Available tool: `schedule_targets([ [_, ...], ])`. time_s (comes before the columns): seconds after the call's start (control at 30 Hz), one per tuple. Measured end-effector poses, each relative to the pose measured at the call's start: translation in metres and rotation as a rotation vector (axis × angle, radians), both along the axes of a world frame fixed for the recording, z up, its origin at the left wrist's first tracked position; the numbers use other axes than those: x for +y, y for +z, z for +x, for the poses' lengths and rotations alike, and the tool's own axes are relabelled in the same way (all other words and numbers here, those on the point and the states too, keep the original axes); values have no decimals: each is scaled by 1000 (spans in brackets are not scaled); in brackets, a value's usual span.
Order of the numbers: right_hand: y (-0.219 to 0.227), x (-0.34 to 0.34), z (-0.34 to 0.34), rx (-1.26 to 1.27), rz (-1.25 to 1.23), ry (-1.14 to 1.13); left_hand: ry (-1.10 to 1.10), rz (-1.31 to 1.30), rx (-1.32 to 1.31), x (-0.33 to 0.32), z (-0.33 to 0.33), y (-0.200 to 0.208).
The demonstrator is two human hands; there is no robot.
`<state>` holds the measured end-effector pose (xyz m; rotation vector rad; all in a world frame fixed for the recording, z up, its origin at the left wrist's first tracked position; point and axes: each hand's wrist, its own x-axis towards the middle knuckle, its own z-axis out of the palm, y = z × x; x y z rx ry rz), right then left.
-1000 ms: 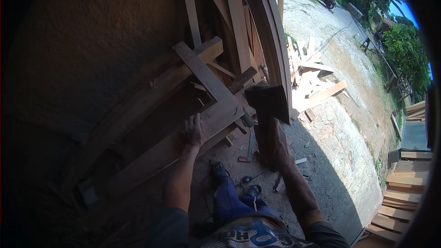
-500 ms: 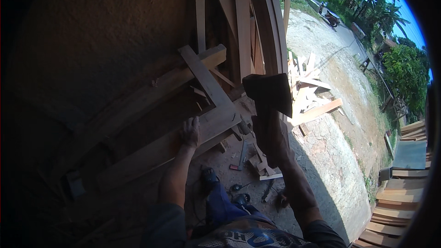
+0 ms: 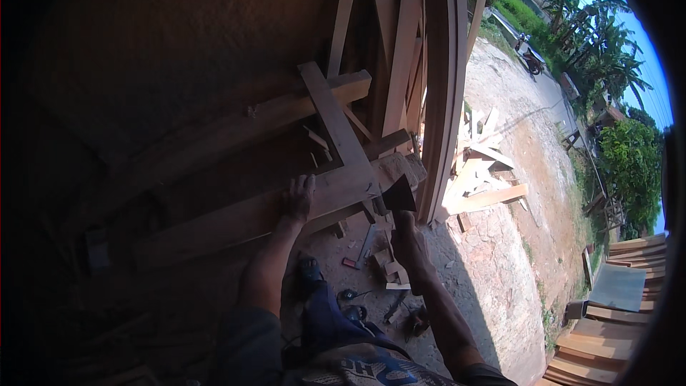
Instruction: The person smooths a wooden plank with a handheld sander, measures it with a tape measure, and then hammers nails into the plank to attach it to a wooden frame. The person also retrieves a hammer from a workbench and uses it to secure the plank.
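Observation:
My right hand (image 3: 411,246) is closed around the handle of a hatchet, whose dark head (image 3: 399,196) is beside the end of a long wooden board (image 3: 229,223). A narrower board (image 3: 334,114) meets that end at a corner, forming an L. A small dark mark or peg shows near the joint; which of the two I cannot tell. On the long board, my left hand (image 3: 300,196) grips the upper edge, a short way left of the corner. I cannot make out whether the hatchet touches the wood.
A thick beam (image 3: 286,109) runs behind the frame. Tall boards (image 3: 404,50) lean beyond it. On the floor lie a square with a red stock (image 3: 350,263) and wood offcuts (image 3: 389,268). Sunlit scraps (image 3: 482,171) are piled outside; planks (image 3: 593,343) are stacked at right.
My right hand has swung the hatchet down from its raised position toward the board's corner end. My left hand stays on the board. The whole view has shifted slightly.

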<state>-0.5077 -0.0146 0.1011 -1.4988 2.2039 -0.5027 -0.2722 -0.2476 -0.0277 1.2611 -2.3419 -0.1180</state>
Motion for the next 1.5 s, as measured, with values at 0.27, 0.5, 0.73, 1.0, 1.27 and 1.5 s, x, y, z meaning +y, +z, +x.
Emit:
schedule_targets([
  [0.27, 48, -21, 47, 159, -27, 201, -28, 46, -3, -4, 6, -16],
  [0.5, 35, -14, 36, -142, -195, 44, -46, 51, -19, 9, 0, -2],
  [0.73, 43, -5, 19, -245, -340, -126, -78, 46, 18, 6, -1, -1],
  [1.0, 96, -22, 26, -95, -508, -102, -60, 28, -26, 4, 1, 6],
  [1.27, 43, -22, 6, -198, -238, -92, -76, 10, -34, 2, -1, 8],
  [1.5, 190, -26, 22, -89, -781, -136, -52, 24, -71, 6, 18, 6],
])
